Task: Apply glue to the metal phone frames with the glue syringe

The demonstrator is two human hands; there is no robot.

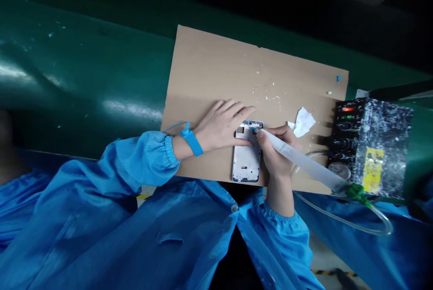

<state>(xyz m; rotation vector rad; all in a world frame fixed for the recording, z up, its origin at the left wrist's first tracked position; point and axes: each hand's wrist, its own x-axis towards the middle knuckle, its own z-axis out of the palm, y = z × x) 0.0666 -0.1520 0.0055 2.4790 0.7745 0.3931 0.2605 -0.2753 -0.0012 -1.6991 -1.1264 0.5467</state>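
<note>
Blue sleeves, a blue wrist strap, a brown cardboard sheet with white specks, a green table, a white and silver phone frame, a white paper scrap, a black box with white splashes, a yellow label, a red light, a see-through tube with a green end

Your left hand steadies the phone frame on cardboard; your right hand holds the syringe at its top edge.

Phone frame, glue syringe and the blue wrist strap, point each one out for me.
phone frame (246,161): head view, on its pale inner plate.
glue syringe (297,157): head view, on the clear barrel.
wrist strap (192,141): head view, on the blue band around the wrist.
</note>
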